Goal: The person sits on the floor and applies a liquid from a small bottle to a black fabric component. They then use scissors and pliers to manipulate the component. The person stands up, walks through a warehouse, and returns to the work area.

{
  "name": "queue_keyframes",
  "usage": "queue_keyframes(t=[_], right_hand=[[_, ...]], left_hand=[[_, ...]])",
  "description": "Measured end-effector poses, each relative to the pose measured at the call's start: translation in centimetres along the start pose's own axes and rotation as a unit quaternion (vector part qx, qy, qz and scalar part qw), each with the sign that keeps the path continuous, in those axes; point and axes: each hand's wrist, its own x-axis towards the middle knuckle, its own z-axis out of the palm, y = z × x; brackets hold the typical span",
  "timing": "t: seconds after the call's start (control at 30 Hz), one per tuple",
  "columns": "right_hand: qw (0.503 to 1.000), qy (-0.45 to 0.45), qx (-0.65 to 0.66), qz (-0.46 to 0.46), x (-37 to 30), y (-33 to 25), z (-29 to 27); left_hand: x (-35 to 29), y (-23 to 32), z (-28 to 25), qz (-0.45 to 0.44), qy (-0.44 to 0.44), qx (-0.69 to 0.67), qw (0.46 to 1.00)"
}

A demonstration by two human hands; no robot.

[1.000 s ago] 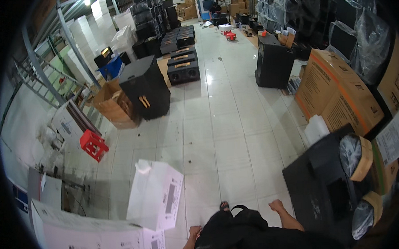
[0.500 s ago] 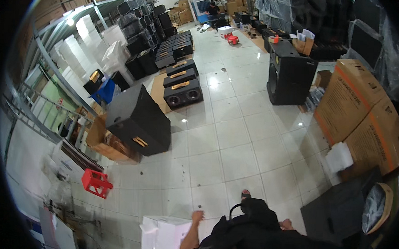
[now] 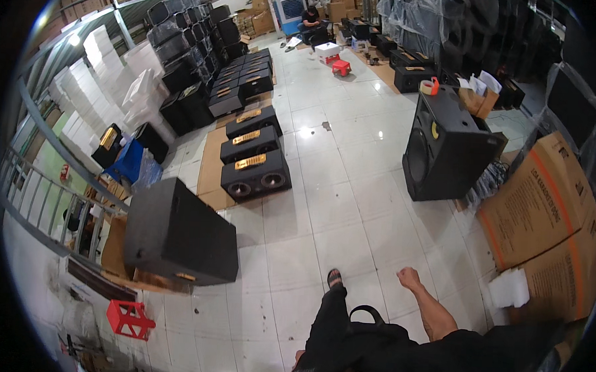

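Observation:
My right hand (image 3: 409, 278) swings out in front of me over the tiled floor (image 3: 350, 215), fingers loosely curled, with nothing visible in it. Only a small part of my left hand (image 3: 298, 356) shows beside my dark-clothed leg; its fingers are hidden. Neither hand touches any object in view. Ahead on the right stands a tall black speaker cabinet (image 3: 446, 152) with an orange tape roll (image 3: 429, 87) on top. To the left, a large black cabinet (image 3: 183, 234) sits tilted by an open cardboard carton (image 3: 114, 244).
Rows of black twin-driver speakers (image 3: 255, 175) line the left on cardboard. A red stool (image 3: 130, 319) is low at left. Large brown cartons (image 3: 530, 196) and white foam (image 3: 509, 288) flank the right. Far back, a person (image 3: 310, 23) sits near a red stool (image 3: 341, 68).
I have moved forward, so the cabinets appear closer. My right hand has swung forward and my left hand back. The white box at the lower edge has left the view.

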Motion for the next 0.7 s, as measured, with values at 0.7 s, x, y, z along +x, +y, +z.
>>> queue_keyframes(t=[0.7], right_hand=[[0.947, -0.080, 0.040, 0.310, 39.1, -11.2, -6.6]], left_hand=[[51.4, 38.4, -41.7, 0.008, 0.046, -0.121, 0.992]])
